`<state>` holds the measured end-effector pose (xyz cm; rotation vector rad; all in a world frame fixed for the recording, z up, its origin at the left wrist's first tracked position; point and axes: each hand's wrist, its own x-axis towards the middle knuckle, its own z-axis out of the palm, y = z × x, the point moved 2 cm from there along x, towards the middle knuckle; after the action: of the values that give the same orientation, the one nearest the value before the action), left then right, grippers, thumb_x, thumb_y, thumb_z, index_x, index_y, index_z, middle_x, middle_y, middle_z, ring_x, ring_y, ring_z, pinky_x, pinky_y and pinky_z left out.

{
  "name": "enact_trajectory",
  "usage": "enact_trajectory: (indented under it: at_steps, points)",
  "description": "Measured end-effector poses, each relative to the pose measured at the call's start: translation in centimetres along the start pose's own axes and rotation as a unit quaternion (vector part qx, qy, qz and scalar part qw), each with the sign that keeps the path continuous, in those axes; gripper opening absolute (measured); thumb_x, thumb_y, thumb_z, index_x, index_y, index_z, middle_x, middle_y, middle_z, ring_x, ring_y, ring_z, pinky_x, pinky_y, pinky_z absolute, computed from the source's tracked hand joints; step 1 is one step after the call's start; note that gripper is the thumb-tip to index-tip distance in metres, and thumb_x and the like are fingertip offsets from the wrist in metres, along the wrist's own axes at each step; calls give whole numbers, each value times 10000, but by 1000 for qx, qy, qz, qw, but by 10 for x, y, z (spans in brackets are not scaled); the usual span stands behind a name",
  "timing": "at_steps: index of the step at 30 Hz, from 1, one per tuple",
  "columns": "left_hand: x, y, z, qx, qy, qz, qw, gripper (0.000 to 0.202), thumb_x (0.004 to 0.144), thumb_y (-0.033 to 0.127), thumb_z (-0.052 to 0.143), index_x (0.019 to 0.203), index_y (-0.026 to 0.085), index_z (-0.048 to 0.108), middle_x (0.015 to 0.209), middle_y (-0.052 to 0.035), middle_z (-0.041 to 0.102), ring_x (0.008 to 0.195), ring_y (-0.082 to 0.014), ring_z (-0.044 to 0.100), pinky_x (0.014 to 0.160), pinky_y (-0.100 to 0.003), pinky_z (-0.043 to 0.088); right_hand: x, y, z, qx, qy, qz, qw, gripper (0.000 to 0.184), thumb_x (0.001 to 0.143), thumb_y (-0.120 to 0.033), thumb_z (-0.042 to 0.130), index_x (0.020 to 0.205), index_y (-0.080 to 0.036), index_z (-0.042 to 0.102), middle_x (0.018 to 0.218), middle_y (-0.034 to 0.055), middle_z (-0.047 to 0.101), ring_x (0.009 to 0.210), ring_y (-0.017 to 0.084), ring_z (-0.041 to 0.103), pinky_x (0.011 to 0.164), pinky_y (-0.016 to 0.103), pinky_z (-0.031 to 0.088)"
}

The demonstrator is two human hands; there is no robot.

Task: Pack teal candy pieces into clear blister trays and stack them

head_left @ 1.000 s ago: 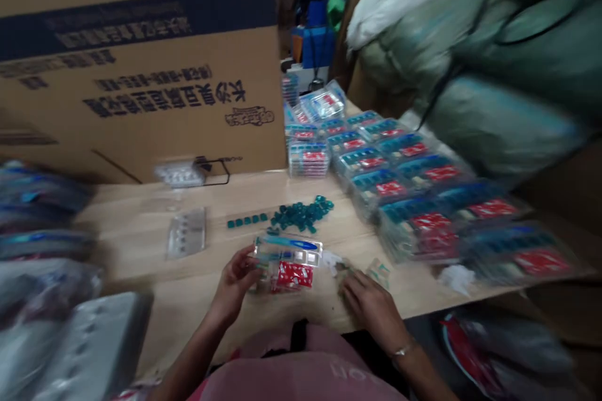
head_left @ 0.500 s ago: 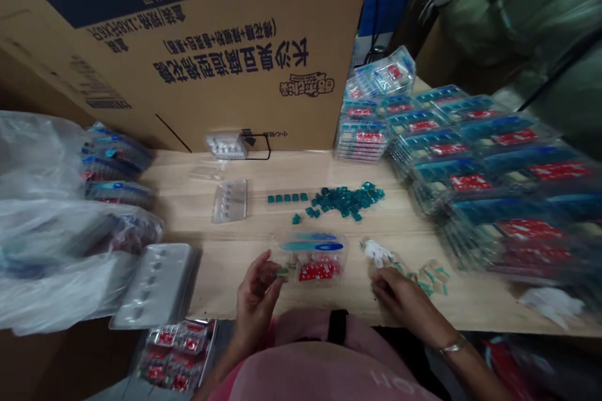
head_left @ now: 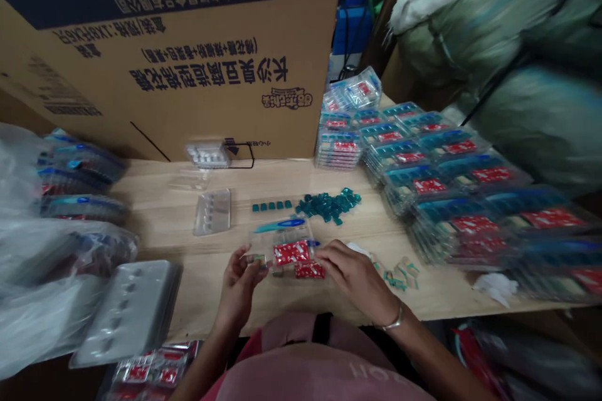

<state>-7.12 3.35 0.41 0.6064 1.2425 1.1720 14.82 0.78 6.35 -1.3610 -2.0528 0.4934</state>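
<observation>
The fingertips (head_left: pixel 250 261) of the left hand (head_left: pixel 239 285) pinch what looks like a small piece (head_left: pixel 258 259) at the near-left corner of the clear tray (head_left: pixel 282 239), though blur leaves some doubt. The fingers (head_left: pixel 329 255) of the right hand (head_left: pixel 353 276) lie curled on the tray's right edge, beside its red packets (head_left: pixel 292 252); whether they grip it I cannot tell. A blue-handled tool (head_left: pixel 281 224) lies along the tray's far side. Beyond the tray sits a heap of teal pieces (head_left: pixel 330 205). The tray looks light, so an uneven push could skid it or spill the packets, and the pinched piece might slip.
</observation>
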Motion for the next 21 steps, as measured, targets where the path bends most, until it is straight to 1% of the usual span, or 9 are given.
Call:
enact_trajectory:
  at_steps: [2,3,5,7,10,13,16,18,21]
  points:
    - [1,3,-2,1,2,2,1000,584,548,353,769,1026,225,457,783,40,606,749,-171,659,674,-271,506,13,-6,4,-10,21,-1,1000,182,894,-167,448,897,-200,627,798,33,614,752,148,570,686,247,448]
    - [1,2,-2,1,-3,-1,1000,575,552,349,770,1021,226,461,783,41,607,746,-166,656,668,-265,505,19,-9,8,-7,18,-9,1000,165,885,-169,474,871,-199,635,780,28,621,755,151,567,690,251,443]
    - [-2,-4,0,-9,-30,-10,999,551,571,339,767,1024,233,470,825,28,623,762,-157,646,666,-259,505,32,-16,18,14,-15,-35,999,138,861,-154,519,836,-198,648,764,19,633,767,152,567,703,253,437]
    - [-4,-12,4,-29,-73,-20,997,518,611,332,750,1043,247,477,907,6,637,807,-159,637,694,-273,509,45,-21,30,37,-64,-52,996,140,840,-122,540,841,-201,656,764,8,643,770,144,575,716,250,437]
    - [-6,-20,7,-60,-117,-35,991,471,671,351,716,1073,263,487,1028,-24,628,839,-162,631,732,-300,512,58,-24,49,51,-104,-47,992,159,820,-85,546,847,-201,651,775,-2,646,771,133,583,717,243,435]
    - [-3,-22,6,-76,-116,-39,990,468,694,349,707,1100,266,490,1070,-33,617,813,-146,628,711,-279,510,61,-22,63,43,-78,-29,996,111,807,-90,559,818,-181,622,822,11,627,770,129,575,691,231,442]
    - [2,-22,4,-96,-113,-45,988,467,680,316,722,1084,267,493,1000,-14,641,787,-131,626,665,-240,501,58,-21,69,33,-52,-49,997,96,824,-117,542,795,-181,609,813,18,616,768,136,572,683,236,458]
    - [5,-19,4,-105,-111,-52,987,459,670,315,725,1065,267,496,973,-6,654,784,-132,633,666,-243,504,53,-21,64,50,-27,-68,996,128,856,-138,500,834,-192,614,812,19,629,789,138,580,711,243,472]
    - [11,-12,3,-105,-106,-55,987,451,661,336,719,1051,266,502,1024,-17,657,814,-162,651,717,-297,517,38,-12,42,56,50,-78,994,178,868,-161,454,927,-205,616,926,53,643,891,156,584,787,286,488]
